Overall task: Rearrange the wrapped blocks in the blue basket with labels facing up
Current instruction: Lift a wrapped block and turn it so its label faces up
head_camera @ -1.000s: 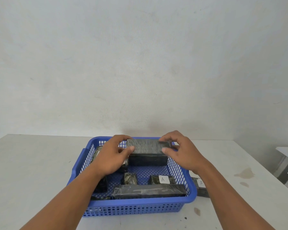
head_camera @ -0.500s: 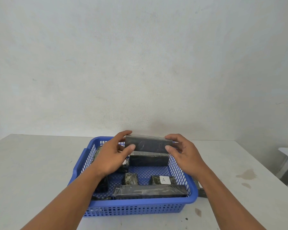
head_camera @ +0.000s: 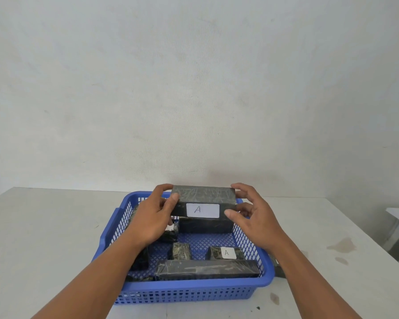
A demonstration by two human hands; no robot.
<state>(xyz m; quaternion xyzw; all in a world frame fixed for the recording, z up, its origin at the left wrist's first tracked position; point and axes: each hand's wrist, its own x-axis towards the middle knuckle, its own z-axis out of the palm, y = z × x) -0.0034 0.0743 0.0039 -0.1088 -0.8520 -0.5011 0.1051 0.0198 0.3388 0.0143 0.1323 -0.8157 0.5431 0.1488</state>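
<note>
blue basket (head_camera: 189, 290): about six wrapped blocks below hands | left hand (head_camera: 151, 223), right hand (head_camera: 255, 217) pinch labelled block (head_camera: 203, 204) ends

Both forearms are bare to the frame edge, and the hands (head_camera: 251, 217) wear nothing.

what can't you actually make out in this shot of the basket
- Head view: the blocks in the blue basket along its left side sit under the left hand and forearm; any labels there are hidden.
- The block under the held block shows only its front face.
- A dark object on the table beyond the basket's right rim is mostly covered by the right hand and its forearm.
</note>
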